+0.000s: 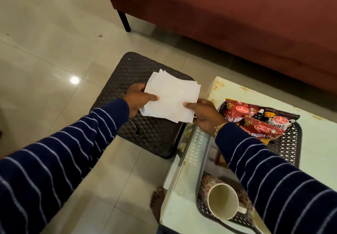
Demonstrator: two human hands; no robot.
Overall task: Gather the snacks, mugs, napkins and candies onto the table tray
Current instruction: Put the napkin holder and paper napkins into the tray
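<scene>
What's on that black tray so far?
On the black perforated tray lie three red snack packets at the far end and a floral mug at the near end. The right sleeve covers the tray's middle, so anything there is hidden.

Both hands, left hand [139, 99] and right hand [204, 115], pinch a stack of white napkins [171, 97] above the dark stool [145, 133], beside the table's left edge [182, 160], where a tray [290, 142] holds snack packets [255, 118].

A home living room, probably: rust-red sofa [228, 14] on dark legs, glossy tiled floor [45, 51], low glass-topped table [209, 142], brown woven-pattern stool [151, 135].
</scene>
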